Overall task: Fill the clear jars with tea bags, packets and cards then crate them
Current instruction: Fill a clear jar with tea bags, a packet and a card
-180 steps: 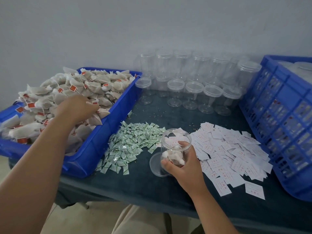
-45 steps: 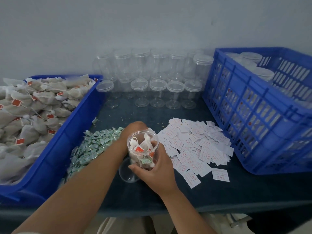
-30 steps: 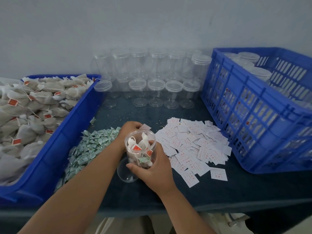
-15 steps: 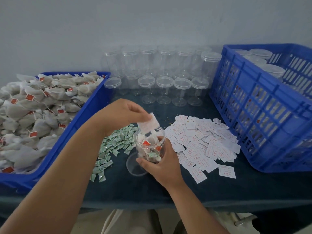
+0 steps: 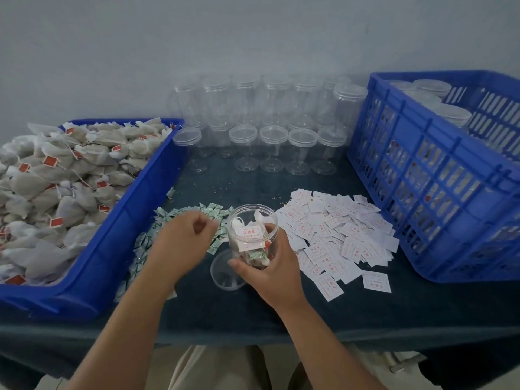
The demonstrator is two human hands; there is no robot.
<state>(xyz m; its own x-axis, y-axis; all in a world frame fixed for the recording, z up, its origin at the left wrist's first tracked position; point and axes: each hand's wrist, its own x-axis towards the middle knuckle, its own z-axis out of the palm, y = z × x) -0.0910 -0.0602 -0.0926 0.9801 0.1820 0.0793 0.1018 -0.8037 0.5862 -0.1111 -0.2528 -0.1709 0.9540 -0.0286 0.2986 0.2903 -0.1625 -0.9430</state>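
My right hand grips an open clear jar tilted toward me above the table; tea bags, a green packet and a white card with red print lie inside it. The jar's clear lid lies flat on the cloth just under it. My left hand hovers left of the jar over the heap of green packets, fingers loosely curled and holding nothing. White cards are spread to the right of the jar. A blue tray on the left is heaped with tea bags.
Several empty lidded clear jars stand in rows at the back against the wall. A blue slatted crate at the right holds several filled, lidded jars. The table has a dark cloth; its front edge runs near my arms.
My left hand dropped the white card into the jar and drew back left, now holding nothing. My right hand kept its grip on the jar, which now shows the card inside.
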